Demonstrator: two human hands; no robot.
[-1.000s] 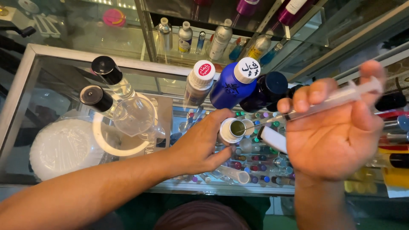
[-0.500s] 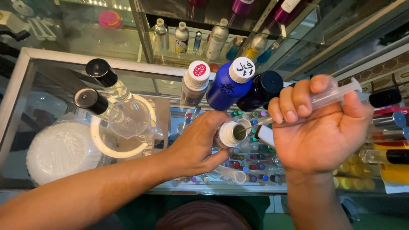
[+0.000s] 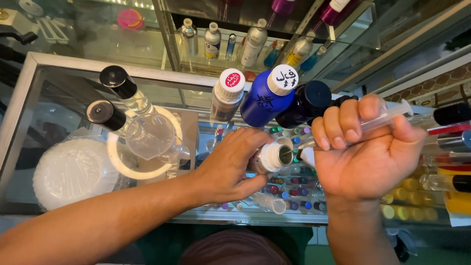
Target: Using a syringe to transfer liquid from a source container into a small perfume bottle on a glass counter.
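Observation:
My left hand [image 3: 230, 169] grips a small open bottle with a white neck [image 3: 275, 156], tilted toward the right over the glass counter [image 3: 44, 88]. A clear plastic syringe [image 3: 380, 117] is clenched in the fist of my right hand [image 3: 365, 152], thumb on the plunger end. Its thin metal needle [image 3: 298, 147] points into the bottle's mouth. Just behind stand a blue bottle with a white cap [image 3: 267, 95], a dark navy bottle [image 3: 306, 103] and a silver bottle with a white-and-red cap [image 3: 226, 95].
Two clear bottles with black caps [image 3: 117, 95] and a clear measuring cup [image 3: 149, 135] stand left, beside a white lidded container [image 3: 73, 172]. Several small coloured vials [image 3: 289, 189] lie under the glass. More bottles line the right edge [image 3: 449, 142] and the back shelf [image 3: 235, 41].
My right hand has closed from spread fingers into a fist around the syringe and moved left, bringing the needle into the small bottle's mouth. My left hand kept hold of the bottle.

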